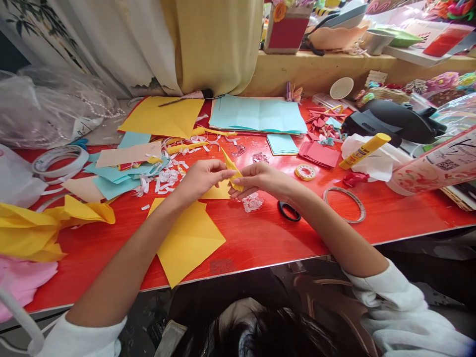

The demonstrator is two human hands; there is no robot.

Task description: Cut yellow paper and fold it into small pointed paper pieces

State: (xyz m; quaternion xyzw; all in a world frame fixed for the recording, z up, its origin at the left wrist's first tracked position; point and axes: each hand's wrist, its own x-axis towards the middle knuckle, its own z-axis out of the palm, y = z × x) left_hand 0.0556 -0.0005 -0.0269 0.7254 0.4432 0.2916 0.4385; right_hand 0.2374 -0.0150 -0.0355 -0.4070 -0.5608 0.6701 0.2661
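Between my two hands is a small folded piece of yellow paper [231, 164], its pointed tip sticking up. My left hand [204, 179] pinches it from the left with thumb and fingers. From the right, my right hand [260, 178] grips its lower edge, fingers curled around it. Under and in front of my left forearm lie flat sheets of yellow paper [191, 245]. Black scissor handles [289, 211] show beside my right wrist; the blades are hidden. White paper scraps [252, 202] lie just below my hands.
Light blue sheets [256, 114] and a large yellow sheet [163, 116] lie at the back. Red paper squares [319, 152], a glue stick [366, 151] and a tape ring [344, 204] are to the right. Tape rolls [61, 162] and shredded paper [167, 176] are on the left.
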